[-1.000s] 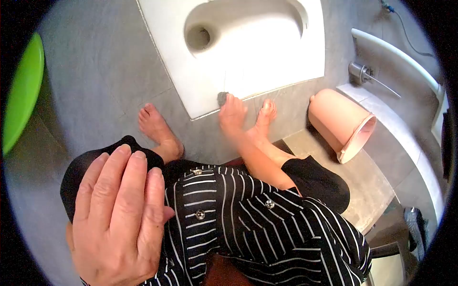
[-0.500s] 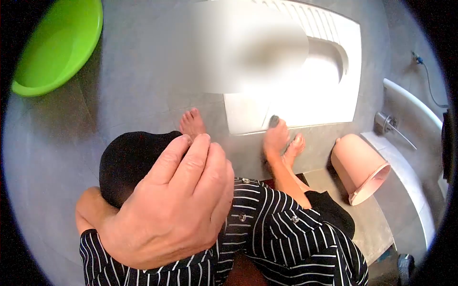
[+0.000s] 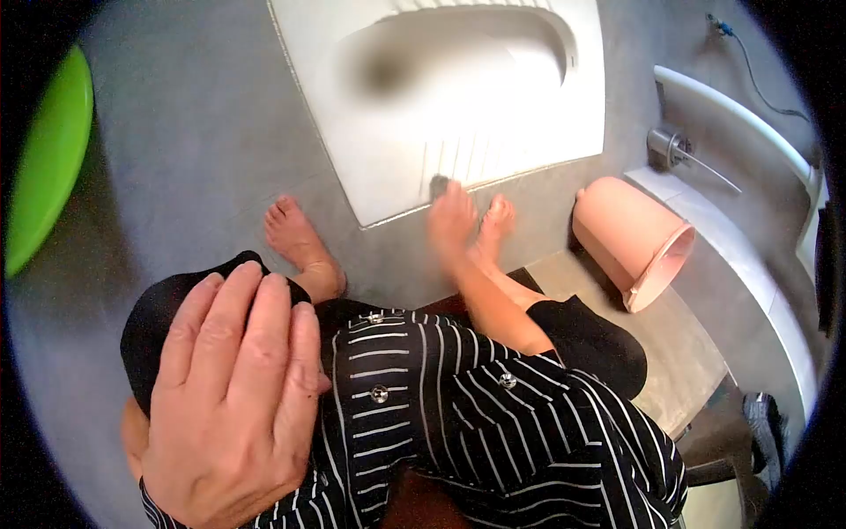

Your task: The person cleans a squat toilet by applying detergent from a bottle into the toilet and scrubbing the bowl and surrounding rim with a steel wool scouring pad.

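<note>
right hand (image 3: 454, 218): grip narrow, holding small dark-grey scrubbing pad (image 3: 438, 185) at near edge of white ceramic squat toilet (image 3: 520, 132); left hand (image 3: 233, 410) over black-clothed knee (image 3: 144, 353), fingers extended

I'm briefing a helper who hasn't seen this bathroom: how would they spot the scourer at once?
Find the white squat toilet set in the grey floor, then where the right hand reaches its near edge. The scourer is the small, dark grey lump showing just past that hand, far darker than the white surface beside it.
</note>
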Demonstrator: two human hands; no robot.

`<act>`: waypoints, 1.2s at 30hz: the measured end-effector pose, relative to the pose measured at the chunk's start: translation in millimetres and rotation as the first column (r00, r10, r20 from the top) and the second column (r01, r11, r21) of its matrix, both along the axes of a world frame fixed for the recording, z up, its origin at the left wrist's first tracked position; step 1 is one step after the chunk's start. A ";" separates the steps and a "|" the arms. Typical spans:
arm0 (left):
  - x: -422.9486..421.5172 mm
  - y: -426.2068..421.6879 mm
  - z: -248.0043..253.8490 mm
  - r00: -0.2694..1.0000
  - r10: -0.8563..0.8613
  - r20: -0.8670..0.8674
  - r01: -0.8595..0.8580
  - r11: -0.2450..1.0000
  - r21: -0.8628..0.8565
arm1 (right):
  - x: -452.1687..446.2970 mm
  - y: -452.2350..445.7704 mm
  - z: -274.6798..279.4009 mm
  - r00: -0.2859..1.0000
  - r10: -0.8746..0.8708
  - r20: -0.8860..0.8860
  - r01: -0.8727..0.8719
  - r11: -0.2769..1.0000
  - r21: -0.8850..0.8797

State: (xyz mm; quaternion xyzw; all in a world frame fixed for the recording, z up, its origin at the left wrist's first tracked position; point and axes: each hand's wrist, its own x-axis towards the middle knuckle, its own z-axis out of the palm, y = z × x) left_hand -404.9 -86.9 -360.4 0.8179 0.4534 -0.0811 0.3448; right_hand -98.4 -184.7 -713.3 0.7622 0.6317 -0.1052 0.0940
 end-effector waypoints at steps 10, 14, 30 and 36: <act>5.9 4.7 0.3 0.999 -0.032 -0.017 0.032 0.999 0.021 | 13.2 49.5 -14.2 0.995 -0.041 -0.090 0.046 0.998 0.052; 8.5 8.1 3.9 0.999 -0.032 -0.013 0.032 0.999 -0.001 | -11.3 -2.1 2.9 0.983 0.174 -0.058 -0.170 0.983 0.069; 9.5 1.9 4.4 0.998 -0.061 -0.024 0.061 0.998 0.019 | -40.4 -14.5 16.4 0.831 0.508 -0.226 -0.511 0.858 0.049; 12.5 2.7 5.6 0.994 -0.094 -0.047 0.094 0.996 0.007 | -61.9 90.3 -5.6 0.886 0.445 -0.129 -0.390 0.867 0.309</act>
